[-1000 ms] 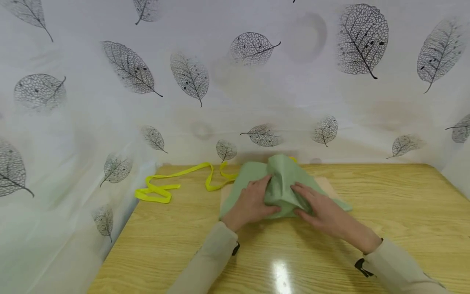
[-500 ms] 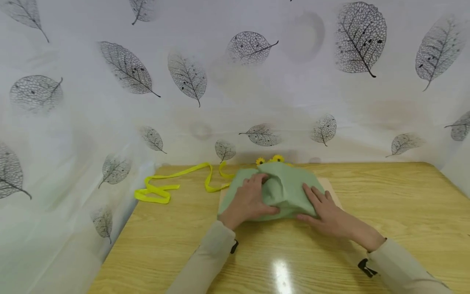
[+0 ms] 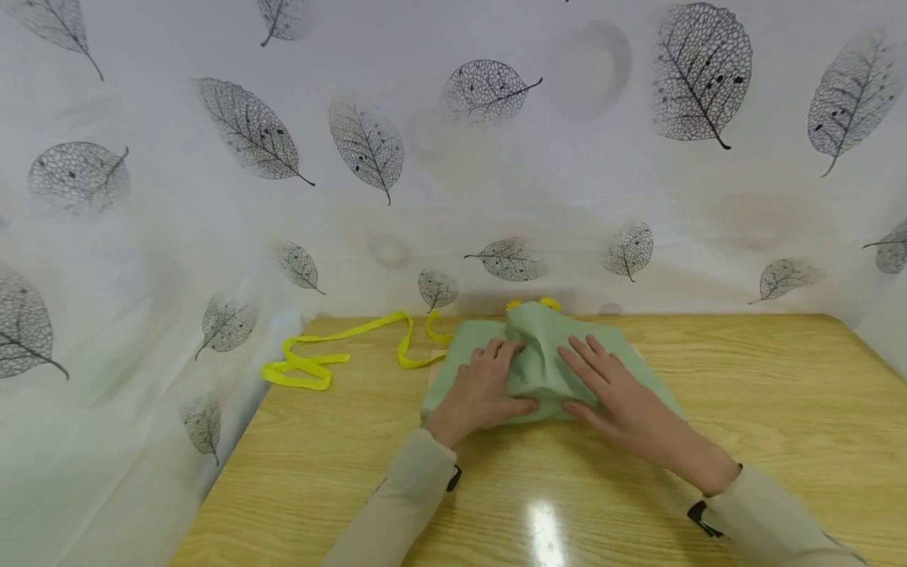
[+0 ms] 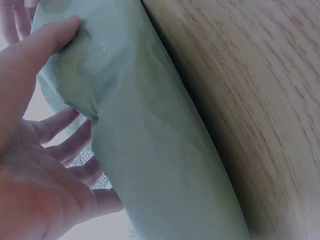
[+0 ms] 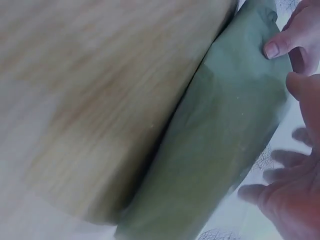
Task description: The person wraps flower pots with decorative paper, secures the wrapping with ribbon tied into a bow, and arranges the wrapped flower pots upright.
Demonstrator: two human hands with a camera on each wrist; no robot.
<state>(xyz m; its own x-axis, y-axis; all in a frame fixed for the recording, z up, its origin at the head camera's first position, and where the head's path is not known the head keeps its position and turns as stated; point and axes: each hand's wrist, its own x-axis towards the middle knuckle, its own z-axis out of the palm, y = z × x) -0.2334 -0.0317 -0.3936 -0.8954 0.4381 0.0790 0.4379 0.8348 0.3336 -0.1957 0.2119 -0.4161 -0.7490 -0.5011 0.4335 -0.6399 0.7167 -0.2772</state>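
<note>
A sheet of pale green wrapping paper [image 3: 546,354] lies bunched up at the back middle of the table, with a raised crease in its centre. Behind it two yellow flowers [image 3: 549,304] peek out; whatever else it covers is hidden. My left hand [image 3: 485,390] holds the crease from the left, thumb in front and fingers bent over the paper, as the left wrist view also shows on the green paper [image 4: 155,145]. On the other side, my right hand [image 3: 627,402] rests on the paper with its fingers spread and fairly straight.
A bright yellow ribbon [image 3: 375,324] winds across the table's back left and runs up to the paper. Under the paper shows the edge of a beige sheet [image 3: 434,368]. A leaf-printed curtain [image 3: 425,173] hangs behind the wooden table [image 3: 751,409].
My right hand lifted outward along the paper, then came back inward onto it. The paper's peak flattened, showing the flowers, and has risen again. My left hand stayed on the crease.
</note>
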